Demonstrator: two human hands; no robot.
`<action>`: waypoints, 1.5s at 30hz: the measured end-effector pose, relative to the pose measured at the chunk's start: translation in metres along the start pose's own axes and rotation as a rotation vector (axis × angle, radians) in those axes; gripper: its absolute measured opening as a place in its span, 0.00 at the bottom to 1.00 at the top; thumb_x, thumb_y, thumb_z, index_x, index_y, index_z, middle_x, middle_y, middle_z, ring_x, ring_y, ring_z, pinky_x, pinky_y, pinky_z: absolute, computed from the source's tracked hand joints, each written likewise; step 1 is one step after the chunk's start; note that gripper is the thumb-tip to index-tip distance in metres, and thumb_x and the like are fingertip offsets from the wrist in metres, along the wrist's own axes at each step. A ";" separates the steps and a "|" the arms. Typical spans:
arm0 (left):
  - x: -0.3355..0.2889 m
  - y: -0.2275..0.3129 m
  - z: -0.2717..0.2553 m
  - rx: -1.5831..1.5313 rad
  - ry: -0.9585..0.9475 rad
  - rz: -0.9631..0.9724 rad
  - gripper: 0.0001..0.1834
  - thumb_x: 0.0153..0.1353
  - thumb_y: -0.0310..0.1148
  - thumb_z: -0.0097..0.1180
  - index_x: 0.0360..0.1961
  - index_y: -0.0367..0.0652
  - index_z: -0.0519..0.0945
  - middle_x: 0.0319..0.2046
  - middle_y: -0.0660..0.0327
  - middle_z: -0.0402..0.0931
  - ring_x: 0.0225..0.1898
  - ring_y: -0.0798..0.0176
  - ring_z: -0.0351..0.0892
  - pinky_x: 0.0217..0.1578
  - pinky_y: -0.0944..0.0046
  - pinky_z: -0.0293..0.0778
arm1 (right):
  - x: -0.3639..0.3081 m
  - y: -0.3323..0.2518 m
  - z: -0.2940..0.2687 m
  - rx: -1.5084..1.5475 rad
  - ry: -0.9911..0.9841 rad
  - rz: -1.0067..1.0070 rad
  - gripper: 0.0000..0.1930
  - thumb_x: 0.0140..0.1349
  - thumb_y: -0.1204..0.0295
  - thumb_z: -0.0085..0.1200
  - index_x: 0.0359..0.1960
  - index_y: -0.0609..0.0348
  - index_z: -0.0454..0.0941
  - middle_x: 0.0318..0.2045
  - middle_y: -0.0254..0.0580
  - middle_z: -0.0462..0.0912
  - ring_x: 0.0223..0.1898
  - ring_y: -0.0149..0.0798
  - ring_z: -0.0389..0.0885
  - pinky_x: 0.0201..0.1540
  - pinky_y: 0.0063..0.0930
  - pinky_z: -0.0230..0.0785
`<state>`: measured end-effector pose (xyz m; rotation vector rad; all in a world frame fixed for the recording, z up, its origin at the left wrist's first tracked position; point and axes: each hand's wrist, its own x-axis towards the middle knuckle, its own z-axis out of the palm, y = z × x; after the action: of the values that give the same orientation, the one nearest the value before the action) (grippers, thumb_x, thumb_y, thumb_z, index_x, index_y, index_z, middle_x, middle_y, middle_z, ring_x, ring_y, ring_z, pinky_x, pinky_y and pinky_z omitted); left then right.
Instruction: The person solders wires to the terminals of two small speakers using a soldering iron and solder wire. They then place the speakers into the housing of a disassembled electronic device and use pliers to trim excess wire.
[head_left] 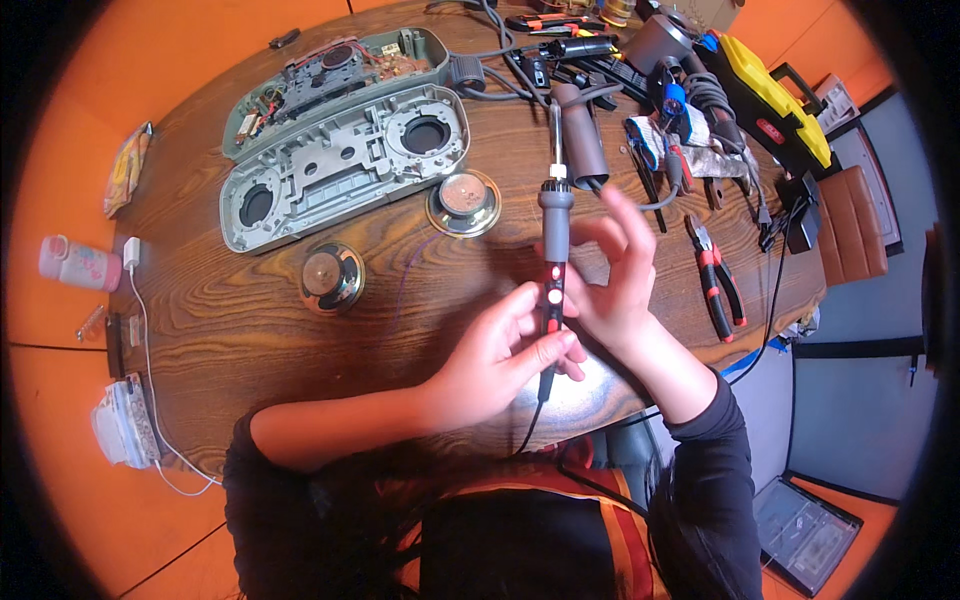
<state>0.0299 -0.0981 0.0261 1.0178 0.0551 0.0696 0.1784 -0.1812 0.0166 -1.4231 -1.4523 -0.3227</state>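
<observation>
A soldering iron (555, 225) points away from me above the near part of the table, its metal tip farthest and its cord trailing down towards me. My left hand (490, 355) is closed around the lower end of its handle, beside the buttons. On the other side, my right hand (622, 295) has curled fingers at the middle of the handle, partly hidden behind it, with one finger raised. Left of the iron lie two loose round speakers, a farther speaker (464, 204) and a nearer speaker (331, 276).
At the back left sits an opened radio casing: a grey front shell (330, 165) and a half with electronics (340, 70). Red-handled pliers (715, 275) lie to the right. A heat gun (660, 45), cables and a yellow-black toolbox (770, 105) crowd the back right.
</observation>
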 end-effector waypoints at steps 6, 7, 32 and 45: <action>0.008 0.000 -0.016 0.028 0.084 0.023 0.14 0.66 0.25 0.48 0.51 0.37 0.65 0.34 0.54 0.78 0.35 0.59 0.82 0.40 0.62 0.76 | 0.004 0.001 -0.009 0.854 -0.166 0.765 0.16 0.69 0.72 0.43 0.56 0.66 0.67 0.38 0.41 0.81 0.42 0.29 0.79 0.49 0.24 0.70; 0.009 0.000 -0.017 0.055 0.106 0.022 0.14 0.66 0.24 0.49 0.51 0.37 0.65 0.34 0.54 0.78 0.35 0.59 0.81 0.39 0.63 0.76 | 0.004 0.002 -0.011 0.991 -0.189 0.858 0.16 0.71 0.68 0.42 0.54 0.66 0.69 0.38 0.41 0.81 0.43 0.29 0.79 0.49 0.24 0.70; 0.009 0.004 -0.020 0.063 0.044 -0.136 0.18 0.72 0.35 0.37 0.59 0.39 0.59 0.38 0.49 0.76 0.33 0.57 0.82 0.31 0.66 0.77 | -0.005 0.002 -0.003 1.152 -0.183 0.937 0.12 0.69 0.69 0.46 0.47 0.64 0.72 0.42 0.45 0.81 0.45 0.31 0.79 0.50 0.26 0.72; 0.007 -0.001 -0.019 -0.037 0.012 -0.204 0.19 0.72 0.32 0.35 0.62 0.41 0.55 0.48 0.45 0.73 0.46 0.51 0.80 0.46 0.56 0.78 | -0.004 0.006 -0.005 1.122 -0.120 0.952 0.11 0.68 0.67 0.48 0.44 0.63 0.72 0.40 0.49 0.82 0.43 0.36 0.81 0.49 0.31 0.74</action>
<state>0.0357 -0.0818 0.0147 0.9702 0.1682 -0.1091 0.1848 -0.1856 0.0128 -0.9864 -0.6366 1.0336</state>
